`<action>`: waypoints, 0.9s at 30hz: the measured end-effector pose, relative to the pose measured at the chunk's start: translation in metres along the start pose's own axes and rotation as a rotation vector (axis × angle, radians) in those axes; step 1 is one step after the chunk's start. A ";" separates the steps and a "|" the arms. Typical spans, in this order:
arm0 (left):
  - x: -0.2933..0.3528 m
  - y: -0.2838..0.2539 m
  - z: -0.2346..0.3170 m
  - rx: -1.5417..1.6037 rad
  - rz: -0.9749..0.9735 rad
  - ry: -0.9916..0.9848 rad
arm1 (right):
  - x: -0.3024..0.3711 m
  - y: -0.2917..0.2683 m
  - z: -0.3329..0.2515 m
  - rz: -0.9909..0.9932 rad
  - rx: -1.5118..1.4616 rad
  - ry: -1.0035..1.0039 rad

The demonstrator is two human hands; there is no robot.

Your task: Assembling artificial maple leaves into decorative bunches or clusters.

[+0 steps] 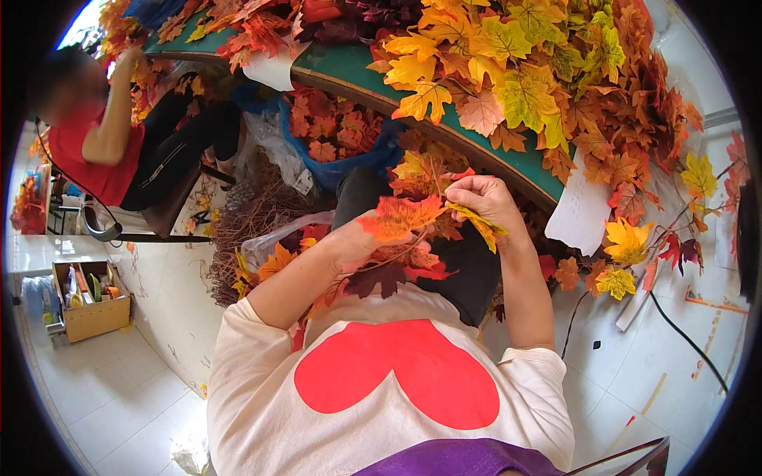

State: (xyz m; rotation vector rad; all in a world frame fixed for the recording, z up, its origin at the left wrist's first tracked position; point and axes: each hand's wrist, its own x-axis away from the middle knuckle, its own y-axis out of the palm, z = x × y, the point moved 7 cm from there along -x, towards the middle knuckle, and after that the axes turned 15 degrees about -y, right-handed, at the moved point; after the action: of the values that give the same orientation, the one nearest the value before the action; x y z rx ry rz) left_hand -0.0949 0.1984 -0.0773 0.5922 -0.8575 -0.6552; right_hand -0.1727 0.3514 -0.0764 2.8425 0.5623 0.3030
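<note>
Pinching a yellow leaf (pixel 484 226) with the right hand (pixel 479 197), thumb against finger, above the lap (pixel 475 278); holding the left hand (pixel 355 240) partly behind an orange leaf (pixel 403 219); hiding left fingertips, too covered to tell their grip.

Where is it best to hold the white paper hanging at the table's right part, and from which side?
Pinch the paper by its lower edge, probably coming from below, on the wearer's side of the table. Leaves crowd its upper end, but the lower part hangs past the table edge and looks thin and flat. The right hand, nearest, is pinching a yellow leaf.
</note>
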 end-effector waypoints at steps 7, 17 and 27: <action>0.004 -0.012 0.010 0.059 0.036 0.057 | -0.010 0.002 0.003 -0.003 -0.021 0.094; 0.011 -0.002 0.030 0.208 0.157 0.054 | -0.030 -0.014 -0.012 -0.061 0.046 -0.231; 0.004 -0.001 0.032 0.313 0.181 0.004 | 0.052 0.039 -0.094 0.092 0.640 -0.721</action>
State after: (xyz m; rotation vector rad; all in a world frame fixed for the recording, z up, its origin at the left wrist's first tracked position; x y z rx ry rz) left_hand -0.1196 0.1887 -0.0592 0.7858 -1.0056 -0.3571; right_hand -0.1349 0.3537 0.0311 3.2289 0.4104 -1.0287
